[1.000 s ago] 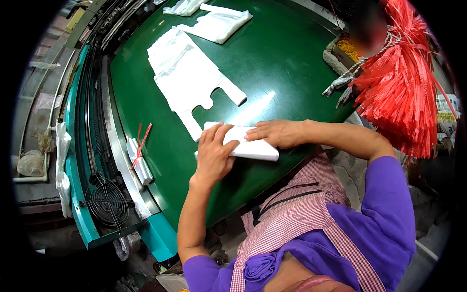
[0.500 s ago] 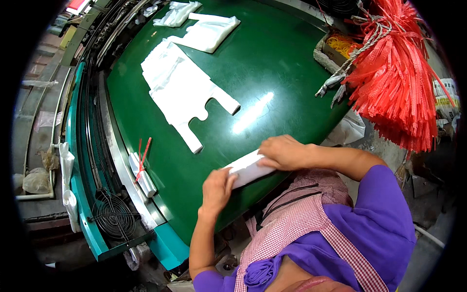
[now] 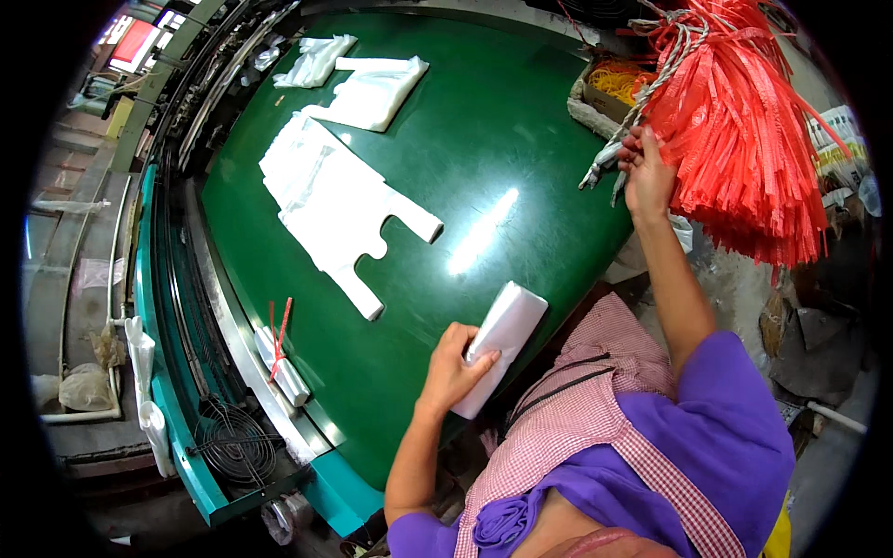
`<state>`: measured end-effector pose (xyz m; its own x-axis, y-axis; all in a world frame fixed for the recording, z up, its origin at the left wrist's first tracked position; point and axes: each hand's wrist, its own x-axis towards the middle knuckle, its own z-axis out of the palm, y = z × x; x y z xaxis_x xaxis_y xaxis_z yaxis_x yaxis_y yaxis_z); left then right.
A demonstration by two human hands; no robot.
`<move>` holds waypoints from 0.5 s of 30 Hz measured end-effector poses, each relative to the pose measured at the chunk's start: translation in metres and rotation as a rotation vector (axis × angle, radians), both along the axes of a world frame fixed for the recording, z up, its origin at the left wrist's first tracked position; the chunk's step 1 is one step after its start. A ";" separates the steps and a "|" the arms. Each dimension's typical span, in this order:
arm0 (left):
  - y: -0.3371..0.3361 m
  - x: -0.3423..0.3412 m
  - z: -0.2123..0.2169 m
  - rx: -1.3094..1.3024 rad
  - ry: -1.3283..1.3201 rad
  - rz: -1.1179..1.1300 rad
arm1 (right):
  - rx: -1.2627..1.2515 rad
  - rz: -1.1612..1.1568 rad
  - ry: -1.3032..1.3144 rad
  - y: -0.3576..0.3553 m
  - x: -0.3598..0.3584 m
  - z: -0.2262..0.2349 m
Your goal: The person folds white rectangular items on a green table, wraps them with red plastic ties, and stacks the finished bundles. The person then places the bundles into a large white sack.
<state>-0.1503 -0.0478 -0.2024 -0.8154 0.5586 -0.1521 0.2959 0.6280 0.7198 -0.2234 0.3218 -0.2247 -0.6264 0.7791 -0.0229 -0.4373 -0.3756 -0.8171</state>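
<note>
Green and glossy, the desk [image 3: 521, 121] carries a folded white bag bundle [image 3: 502, 349] at its near edge, long axis running from seven to one o'clock. Left hand [image 3: 456, 372] is clamped on its lower half. Right hand [image 3: 646, 172], well apart at one o'clock, pinches a strand of the red strips [image 3: 744, 139].

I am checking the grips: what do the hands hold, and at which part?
Left hand grips the folded white bag bundle around its middle. Right hand pinches a strand of the red strips.
</note>
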 end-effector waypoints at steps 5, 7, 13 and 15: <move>-0.033 0.050 -0.010 0.584 -0.479 0.473 | 0.342 0.550 -0.115 -0.123 0.007 -0.014; -0.044 0.055 -0.011 0.833 -0.580 0.534 | 0.674 1.223 -0.215 -0.180 0.042 -0.022; -0.073 0.046 -0.004 0.976 -0.660 0.456 | 1.495 2.026 0.049 -0.204 0.118 0.016; -0.074 0.023 0.007 0.873 -0.455 0.494 | 1.582 1.880 -0.021 -0.175 0.108 0.022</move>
